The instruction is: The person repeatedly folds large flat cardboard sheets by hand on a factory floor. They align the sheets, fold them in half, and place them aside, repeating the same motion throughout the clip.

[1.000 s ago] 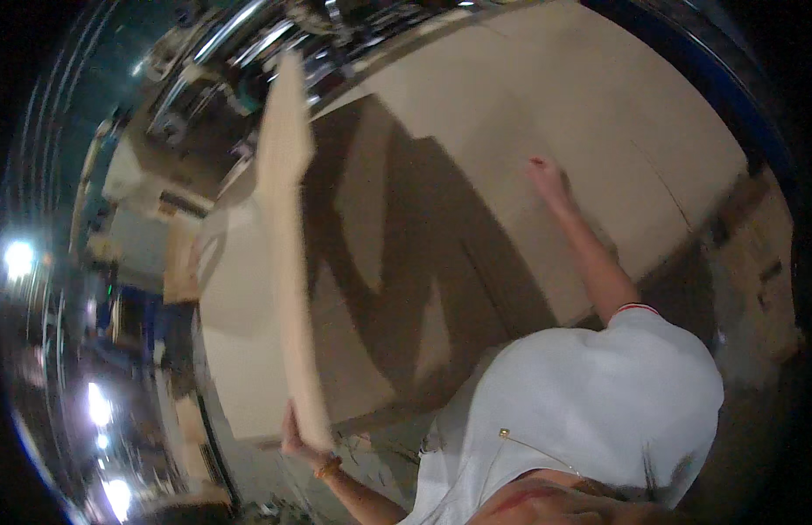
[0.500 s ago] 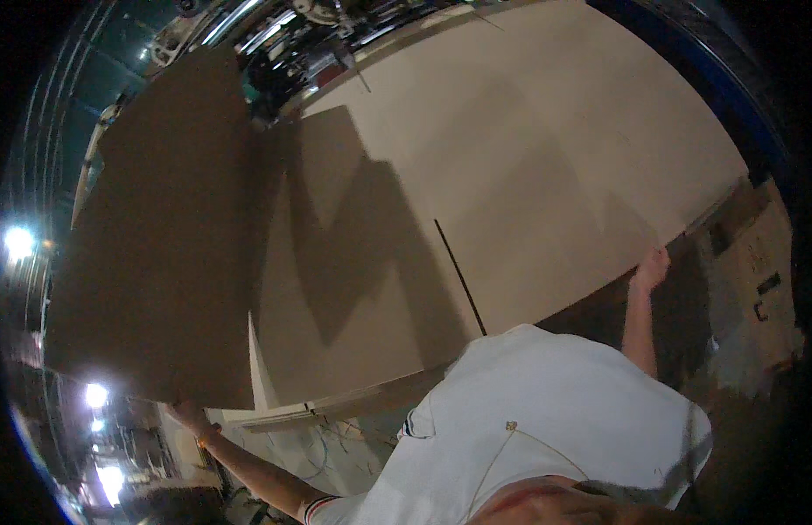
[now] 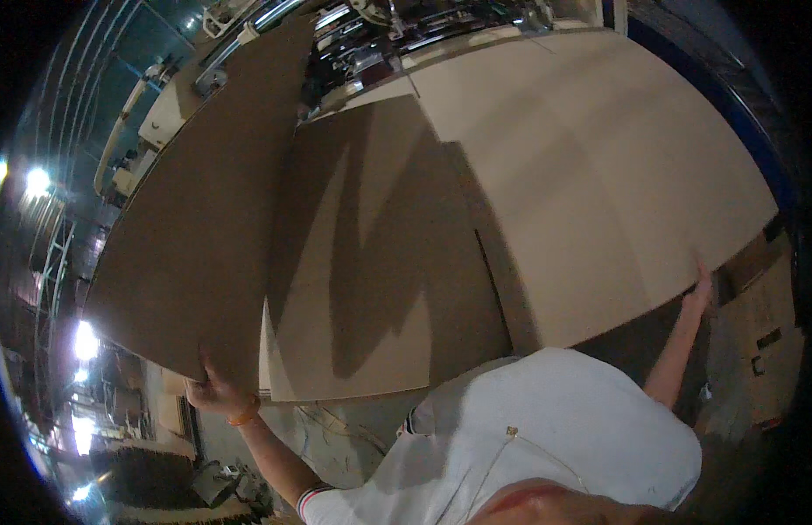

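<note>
A large tan cardboard sheet [image 3: 633, 157] spreads out in front of me, with a short dark slot [image 3: 492, 284] cut into its near edge. At the left, a broad cardboard panel [image 3: 196, 219] stands raised and throws a shadow over the sheet; whether it is joined to the sheet along a crease, I cannot tell. My left hand [image 3: 218, 395] is closed on this panel's near lower edge, thumb on the face towards me. Over at the far right, my right hand [image 3: 699, 293] grips the sheet's near edge, its fingers partly hidden.
Machinery with metal rods [image 3: 371, 61] lies beyond the sheet. A blue frame [image 3: 730, 105] curves along the right. Below my right arm sits a printed cardboard piece [image 3: 769, 341]. Bright lamps [image 3: 84, 341] and stacked material [image 3: 148, 472] show at the left.
The raised panel and the sheet have shifted right in the picture, and the panel appears narrower. Both hands have moved right, the left one showing more of its thumb side now.
</note>
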